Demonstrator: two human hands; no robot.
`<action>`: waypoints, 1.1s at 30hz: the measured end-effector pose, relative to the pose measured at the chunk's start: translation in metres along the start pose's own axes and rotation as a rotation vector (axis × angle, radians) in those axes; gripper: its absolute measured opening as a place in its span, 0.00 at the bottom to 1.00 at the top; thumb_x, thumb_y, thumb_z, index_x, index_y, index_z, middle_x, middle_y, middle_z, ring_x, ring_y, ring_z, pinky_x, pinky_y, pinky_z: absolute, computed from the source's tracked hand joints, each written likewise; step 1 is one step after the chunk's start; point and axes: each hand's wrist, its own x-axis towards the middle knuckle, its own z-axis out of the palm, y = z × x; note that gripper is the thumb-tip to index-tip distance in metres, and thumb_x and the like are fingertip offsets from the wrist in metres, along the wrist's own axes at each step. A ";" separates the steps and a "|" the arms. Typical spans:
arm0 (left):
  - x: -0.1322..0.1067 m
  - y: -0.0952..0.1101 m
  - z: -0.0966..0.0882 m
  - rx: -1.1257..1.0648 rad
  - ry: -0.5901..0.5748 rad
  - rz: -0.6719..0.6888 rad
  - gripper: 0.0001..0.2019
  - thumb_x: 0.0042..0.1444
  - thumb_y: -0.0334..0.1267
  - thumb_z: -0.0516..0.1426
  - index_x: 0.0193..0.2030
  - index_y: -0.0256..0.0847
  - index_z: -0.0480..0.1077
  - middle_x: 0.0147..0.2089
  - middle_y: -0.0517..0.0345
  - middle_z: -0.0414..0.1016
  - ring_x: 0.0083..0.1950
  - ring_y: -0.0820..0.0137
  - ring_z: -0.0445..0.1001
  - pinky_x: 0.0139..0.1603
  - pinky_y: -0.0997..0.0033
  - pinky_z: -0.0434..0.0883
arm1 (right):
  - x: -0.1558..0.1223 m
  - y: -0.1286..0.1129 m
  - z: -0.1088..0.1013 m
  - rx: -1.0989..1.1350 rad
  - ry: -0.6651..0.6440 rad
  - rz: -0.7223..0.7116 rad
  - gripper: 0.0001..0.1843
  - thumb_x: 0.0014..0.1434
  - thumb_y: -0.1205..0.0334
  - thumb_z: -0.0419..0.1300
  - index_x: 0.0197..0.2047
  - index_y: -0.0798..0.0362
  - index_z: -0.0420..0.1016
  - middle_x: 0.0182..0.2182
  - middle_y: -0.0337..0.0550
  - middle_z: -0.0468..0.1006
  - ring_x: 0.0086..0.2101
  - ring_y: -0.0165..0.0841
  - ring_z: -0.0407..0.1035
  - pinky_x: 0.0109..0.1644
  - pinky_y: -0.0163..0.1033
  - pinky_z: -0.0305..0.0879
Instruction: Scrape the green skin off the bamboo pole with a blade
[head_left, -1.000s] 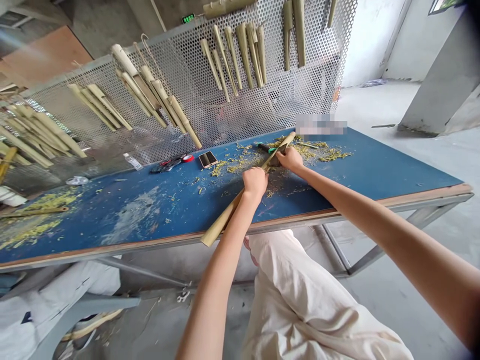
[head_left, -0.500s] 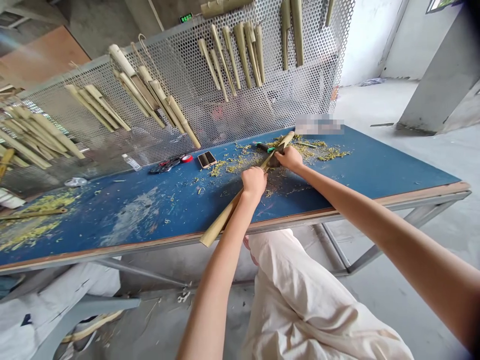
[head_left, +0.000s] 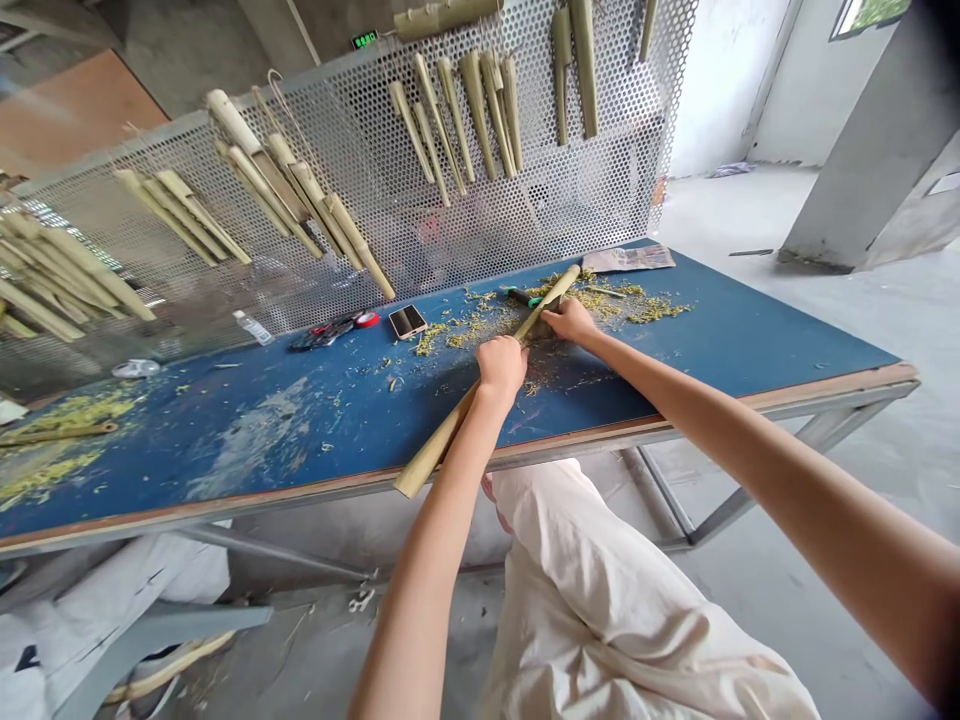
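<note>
My left hand (head_left: pixel 502 366) is wrapped round a long split bamboo piece (head_left: pixel 431 455), about midway along it. The piece slants across the table, its near end jutting past the front edge and its far end raised slightly. Close to the far part of the bamboo, my right hand (head_left: pixel 571 320) is closed, with something dark showing at its fingers; its kind is partly hidden. Just beyond the bamboo lies a black-and-green handle (head_left: pixel 523 297); whether it joins the dark thing I cannot tell. Yellow-green shavings (head_left: pixel 480 325) are scattered around both hands.
On the blue table (head_left: pixel 750 330) are a phone (head_left: pixel 407 321), a red tape roll (head_left: pixel 367 320) beside dark tools, a small bottle (head_left: pixel 253 328) and a flat packet (head_left: pixel 628 259). Bamboo pieces (head_left: pixel 480 115) hang on the perforated metal panel behind. At lower left sits another person's leg (head_left: pixel 150 580).
My right hand and the dark thing have shifted slightly along the bamboo, and less of the dark thing shows. My left hand keeps its grip. The whole view has turned slightly.
</note>
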 end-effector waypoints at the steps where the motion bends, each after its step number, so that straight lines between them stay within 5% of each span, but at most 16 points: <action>1: 0.000 0.000 0.000 0.000 0.001 0.000 0.22 0.71 0.46 0.51 0.52 0.25 0.75 0.49 0.33 0.79 0.50 0.55 0.80 0.45 0.66 0.71 | 0.000 0.000 0.000 -0.004 0.016 0.014 0.20 0.65 0.58 0.57 0.21 0.51 0.65 0.17 0.43 0.69 0.26 0.36 0.69 0.35 0.37 0.67; 33: 0.003 -0.002 0.004 -0.014 -0.012 -0.007 0.23 0.71 0.46 0.50 0.50 0.28 0.77 0.49 0.33 0.79 0.50 0.56 0.79 0.47 0.66 0.71 | 0.002 0.004 0.000 -0.126 -0.019 -0.067 0.19 0.65 0.58 0.57 0.22 0.51 0.69 0.18 0.45 0.71 0.28 0.38 0.72 0.37 0.37 0.69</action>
